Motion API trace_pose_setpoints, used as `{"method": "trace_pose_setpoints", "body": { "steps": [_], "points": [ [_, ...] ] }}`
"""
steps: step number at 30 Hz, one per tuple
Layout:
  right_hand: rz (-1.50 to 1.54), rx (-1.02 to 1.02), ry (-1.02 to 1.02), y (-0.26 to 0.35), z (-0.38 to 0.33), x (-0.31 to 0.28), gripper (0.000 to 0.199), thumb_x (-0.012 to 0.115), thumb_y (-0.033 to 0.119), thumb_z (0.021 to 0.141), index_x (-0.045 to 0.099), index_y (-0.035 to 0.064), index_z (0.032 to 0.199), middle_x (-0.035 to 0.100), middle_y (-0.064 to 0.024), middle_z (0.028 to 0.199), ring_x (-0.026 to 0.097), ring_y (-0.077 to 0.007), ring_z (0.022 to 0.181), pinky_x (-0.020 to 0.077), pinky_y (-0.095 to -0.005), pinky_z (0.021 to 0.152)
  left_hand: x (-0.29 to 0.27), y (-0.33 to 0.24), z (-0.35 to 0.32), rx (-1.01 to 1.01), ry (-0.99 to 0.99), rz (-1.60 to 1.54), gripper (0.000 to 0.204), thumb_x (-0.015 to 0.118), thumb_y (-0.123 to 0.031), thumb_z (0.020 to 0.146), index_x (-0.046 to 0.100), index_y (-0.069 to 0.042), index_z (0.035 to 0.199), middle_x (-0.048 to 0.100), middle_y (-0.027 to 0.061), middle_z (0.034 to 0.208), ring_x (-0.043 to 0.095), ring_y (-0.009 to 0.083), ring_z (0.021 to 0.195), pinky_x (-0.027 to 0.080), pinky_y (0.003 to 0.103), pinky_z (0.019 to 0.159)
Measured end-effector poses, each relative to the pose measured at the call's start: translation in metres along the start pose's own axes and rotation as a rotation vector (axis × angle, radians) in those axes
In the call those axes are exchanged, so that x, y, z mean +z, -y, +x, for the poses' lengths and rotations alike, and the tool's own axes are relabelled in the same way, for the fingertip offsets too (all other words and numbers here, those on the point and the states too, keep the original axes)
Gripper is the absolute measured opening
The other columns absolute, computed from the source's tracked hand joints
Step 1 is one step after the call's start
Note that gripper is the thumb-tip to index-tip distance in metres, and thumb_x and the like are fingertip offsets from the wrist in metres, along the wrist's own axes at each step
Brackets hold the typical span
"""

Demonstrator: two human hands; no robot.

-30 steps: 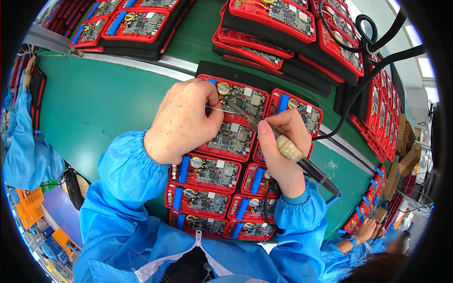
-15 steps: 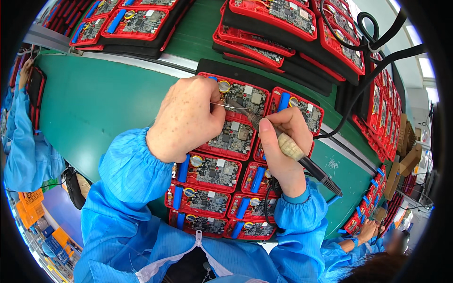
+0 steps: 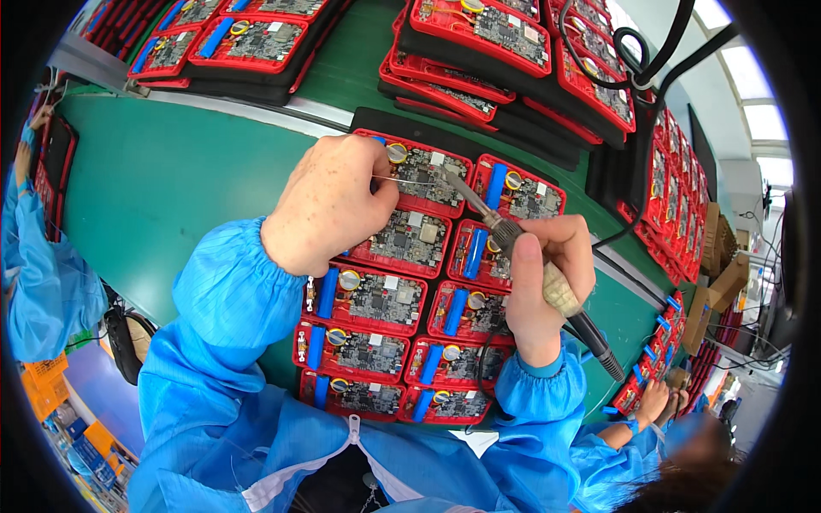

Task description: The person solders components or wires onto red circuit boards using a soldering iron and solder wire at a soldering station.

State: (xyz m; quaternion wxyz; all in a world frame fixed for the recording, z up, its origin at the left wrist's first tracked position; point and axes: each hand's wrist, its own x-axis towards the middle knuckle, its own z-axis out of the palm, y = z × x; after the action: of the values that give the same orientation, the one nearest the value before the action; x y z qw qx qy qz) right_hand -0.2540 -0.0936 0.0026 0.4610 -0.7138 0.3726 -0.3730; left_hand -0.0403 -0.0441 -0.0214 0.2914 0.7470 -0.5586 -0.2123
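My left hand [image 3: 329,203] is closed in a pinch on a thin silvery solder wire [image 3: 412,181]. The wire reaches out over a circuit board [image 3: 428,171] in the top left red case of a group in front of me. Pen-like in my right hand [image 3: 547,278] is a soldering iron [image 3: 504,231] with a padded grip. Its metal tip points at the right part of that same board, apart from the wire's end; whether it touches the board I cannot tell. More red cases [image 3: 376,297] with boards, blue cylinders and round yellow-rimmed parts lie below, partly covered by my hands.
Stacks of red cases on black foam sheets [image 3: 479,51] stand at the back of the green table [image 3: 171,188]. A black cable [image 3: 654,128] loops down at the right. Co-workers in blue sleeves [image 3: 47,256] sit at both sides. Cardboard boxes [image 3: 723,291] are at far right.
My right hand has drawn the soldering iron to the right, its tip moving away from the wire's end. My left hand still pinches the wire, nearly in place. The view has shifted slightly.
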Motion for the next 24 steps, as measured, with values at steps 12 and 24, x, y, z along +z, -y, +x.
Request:
{"method": "trace_pose_setpoints", "body": {
  "steps": [12, 24],
  "points": [
    [-0.245, -0.335, 0.303, 0.0, -0.025, 0.014, 0.04, 0.071, 0.007, 0.078, 0.06, 0.0057, 0.116, 0.066, -0.0076, 0.067, 0.067, -0.0186, 0.063, 0.0499, -0.0274, 0.057, -0.021, 0.006, -0.074, 0.068, 0.018, -0.099, 0.015, 0.069, -0.009, 0.075, 0.063, -0.003, 0.088, 0.055, 0.0121, 0.07, 0.054, 0.0266, 0.06, 0.043, 0.038, 0.055],
    [-0.558, -0.342, 0.399, -0.002, -0.007, 0.068, 0.021, 0.067, 0.005, 0.079, 0.057, 0.0123, 0.096, 0.061, -0.0077, 0.074, 0.064, -0.0256, 0.065, 0.0485, -0.0337, 0.053, -0.007, 0.01, -0.079, 0.024, -0.015, -0.104, 0.014, 0.064, -0.014, 0.081, 0.061, -0.004, 0.09, 0.063, 0.0153, 0.087, 0.061, 0.0355, 0.078, 0.049, 0.044, 0.066]
  ]
}}
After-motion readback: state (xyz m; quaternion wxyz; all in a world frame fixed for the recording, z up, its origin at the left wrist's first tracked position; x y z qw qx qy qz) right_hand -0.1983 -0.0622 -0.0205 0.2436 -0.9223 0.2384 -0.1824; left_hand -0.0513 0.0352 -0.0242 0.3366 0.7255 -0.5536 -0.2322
